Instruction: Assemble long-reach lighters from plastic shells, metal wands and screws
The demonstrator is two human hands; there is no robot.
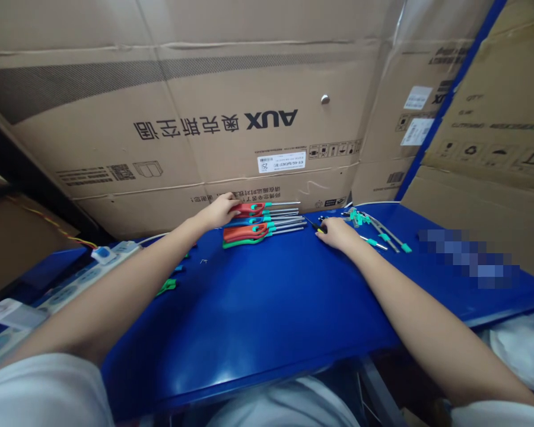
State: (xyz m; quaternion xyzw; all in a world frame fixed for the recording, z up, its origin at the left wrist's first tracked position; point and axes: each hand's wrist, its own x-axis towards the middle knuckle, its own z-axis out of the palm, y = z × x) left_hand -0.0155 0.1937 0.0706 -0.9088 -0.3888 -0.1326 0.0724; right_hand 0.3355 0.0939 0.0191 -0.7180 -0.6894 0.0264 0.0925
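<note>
Several stick lighters with long metal rods lie stacked side by side on the blue table. At the back of the row is a red lighter (250, 208), its handle end in the closed fingers of my left hand (222, 209). Nearer me are a blue lighter (235, 222), an orange lighter (248, 232) and a green lighter (238, 242). My right hand (338, 233) is closed on a small screwdriver (319, 228) with a black and yellow handle. Its thin shaft points left, close to the rod tips. My fingers partly cover the handle.
Loose metal rods with green ends (385, 238) lie beyond my right hand. Small metal bits (203, 261) and green handle pieces (167, 287) rest at left. A power strip (82, 279) lines the left edge. Cardboard (196, 89) walls the table's back and right.
</note>
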